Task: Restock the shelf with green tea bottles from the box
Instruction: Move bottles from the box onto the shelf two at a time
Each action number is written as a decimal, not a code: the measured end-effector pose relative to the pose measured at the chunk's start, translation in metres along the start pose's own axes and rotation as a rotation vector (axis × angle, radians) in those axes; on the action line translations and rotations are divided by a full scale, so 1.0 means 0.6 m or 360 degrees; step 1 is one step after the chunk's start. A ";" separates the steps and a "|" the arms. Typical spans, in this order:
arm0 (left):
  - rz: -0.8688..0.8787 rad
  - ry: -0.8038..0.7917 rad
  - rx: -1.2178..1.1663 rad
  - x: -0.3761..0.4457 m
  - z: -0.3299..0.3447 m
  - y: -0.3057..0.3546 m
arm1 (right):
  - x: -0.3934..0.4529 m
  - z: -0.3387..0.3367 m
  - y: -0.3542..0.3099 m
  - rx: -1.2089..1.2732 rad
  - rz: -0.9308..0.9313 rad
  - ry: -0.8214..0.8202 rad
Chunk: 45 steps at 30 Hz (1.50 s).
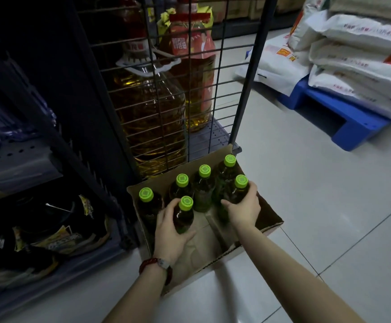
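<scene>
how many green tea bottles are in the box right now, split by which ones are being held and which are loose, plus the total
Held in the left hand: 1 green tea bottle
Held in the right hand: 1 bottle
Loose in the box: 4 bottles
Total: 6

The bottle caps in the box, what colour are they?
Bright lime green caps, seen clearly in the head view.

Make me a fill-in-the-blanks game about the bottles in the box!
1. The box holds ____ bottles.
2. Every bottle cap is the colour ____.
3. The left hand and right hand each grip ____ bottle.
4. The box sits on the ____.

Missing words: six; green; one; floor
</scene>
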<state>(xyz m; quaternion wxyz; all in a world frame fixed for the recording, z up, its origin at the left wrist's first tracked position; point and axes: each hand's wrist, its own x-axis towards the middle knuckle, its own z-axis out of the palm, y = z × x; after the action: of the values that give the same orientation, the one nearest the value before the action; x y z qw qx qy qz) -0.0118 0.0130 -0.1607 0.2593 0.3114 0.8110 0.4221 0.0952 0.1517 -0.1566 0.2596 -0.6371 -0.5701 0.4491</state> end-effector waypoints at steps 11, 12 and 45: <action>-0.0196 0.0114 0.0037 0.016 0.007 -0.017 | 0.023 0.011 0.020 0.0097 0.0156 -0.0161; -0.0209 0.0129 0.0042 0.015 0.006 -0.013 | 0.023 0.009 0.020 0.0087 0.0153 -0.0179; 0.0169 0.0184 -0.0166 -0.136 -0.522 0.859 | -0.313 -0.507 -0.813 0.0287 -0.0462 -0.0580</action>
<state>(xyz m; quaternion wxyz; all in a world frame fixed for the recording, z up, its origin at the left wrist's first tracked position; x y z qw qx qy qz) -0.0235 0.0220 0.4477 0.2050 0.3151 0.7838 0.4943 0.1286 0.1318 0.4467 0.2701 -0.4313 -0.6506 0.5637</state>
